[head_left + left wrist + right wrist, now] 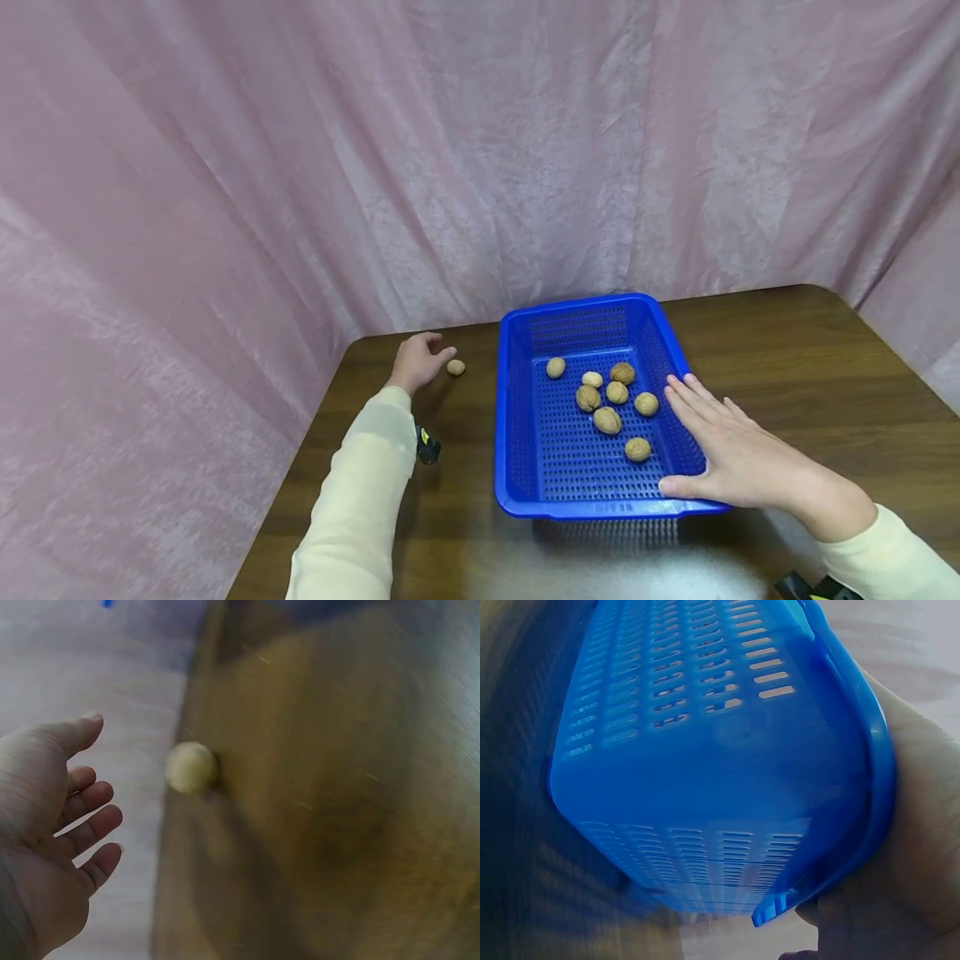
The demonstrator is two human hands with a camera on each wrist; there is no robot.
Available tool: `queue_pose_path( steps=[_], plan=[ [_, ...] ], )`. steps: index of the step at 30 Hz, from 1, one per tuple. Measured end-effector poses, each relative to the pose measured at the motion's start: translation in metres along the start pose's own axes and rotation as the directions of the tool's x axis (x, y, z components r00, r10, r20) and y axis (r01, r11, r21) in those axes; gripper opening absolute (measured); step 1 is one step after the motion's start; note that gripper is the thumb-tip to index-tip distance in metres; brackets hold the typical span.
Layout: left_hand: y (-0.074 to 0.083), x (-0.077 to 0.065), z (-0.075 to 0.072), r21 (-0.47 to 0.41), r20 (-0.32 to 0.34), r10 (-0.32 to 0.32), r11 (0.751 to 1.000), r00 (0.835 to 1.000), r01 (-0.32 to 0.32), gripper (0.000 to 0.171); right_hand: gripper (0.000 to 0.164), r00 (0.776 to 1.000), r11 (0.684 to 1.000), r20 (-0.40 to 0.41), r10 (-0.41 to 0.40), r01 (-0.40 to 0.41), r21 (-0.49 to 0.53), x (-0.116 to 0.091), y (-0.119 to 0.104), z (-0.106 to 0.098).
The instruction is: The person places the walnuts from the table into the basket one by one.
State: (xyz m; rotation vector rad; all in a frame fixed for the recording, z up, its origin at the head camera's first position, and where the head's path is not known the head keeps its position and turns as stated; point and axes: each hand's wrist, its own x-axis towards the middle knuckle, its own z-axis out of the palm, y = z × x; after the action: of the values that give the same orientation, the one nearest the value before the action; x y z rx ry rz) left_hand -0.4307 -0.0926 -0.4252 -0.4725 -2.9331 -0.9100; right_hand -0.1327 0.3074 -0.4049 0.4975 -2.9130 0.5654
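My left hand (420, 363) reaches over the far left of the table, thumb and fingers apart, with nothing between them. Just beyond its thumb lies a single walnut (456, 367) on the wood. In the left wrist view that walnut (191, 767) looks blurred, a short way off the loosely bent fingers. My right hand (738, 457) rests across the near right corner of a blue plastic basket (600, 509), fingers extended along the rim and thumb spread over the front edge. Several walnuts (607, 421) are scattered on the basket's perforated floor.
The brown wooden table (795, 367) ends at the back against a pink curtain (480, 167). The basket's slotted side wall (705, 765) rises from the table in the right wrist view. A dark wrist device (427, 446) sits at the left sleeve.
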Motion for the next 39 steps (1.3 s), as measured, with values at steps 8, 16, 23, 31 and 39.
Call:
queue_pose_path(
  steps=[8,16,23,31,39],
  plan=[
    [-0.028,-0.002,0.032,-0.044,-0.007,-0.055,0.998,0.998,0.054,0.071,0.111,1.000,1.000,-0.012,-0.006,0.006,-0.011,-0.001,0.002,0.001],
    [-0.036,-0.002,0.052,-0.021,-0.068,-0.072,0.997,0.995,0.070,0.065,0.110,1.000,1.000,-0.009,-0.003,0.003,-0.013,0.000,0.000,0.001],
    [-0.031,0.000,0.061,-0.020,-0.113,-0.090,0.996,0.989,0.089,0.059,0.110,1.000,1.000,-0.015,0.000,-0.001,-0.015,-0.001,0.001,0.000],
    [-0.028,-0.003,0.066,-0.004,-0.175,-0.106,0.994,0.979,0.107,0.042,0.110,1.000,1.000,-0.014,0.002,-0.002,-0.016,-0.001,0.001,0.000],
    [-0.019,-0.008,0.052,-0.024,-0.183,-0.020,1.000,0.983,0.016,0.044,0.111,1.000,1.000,-0.001,0.012,-0.012,-0.009,-0.001,0.001,0.002]
  ],
)
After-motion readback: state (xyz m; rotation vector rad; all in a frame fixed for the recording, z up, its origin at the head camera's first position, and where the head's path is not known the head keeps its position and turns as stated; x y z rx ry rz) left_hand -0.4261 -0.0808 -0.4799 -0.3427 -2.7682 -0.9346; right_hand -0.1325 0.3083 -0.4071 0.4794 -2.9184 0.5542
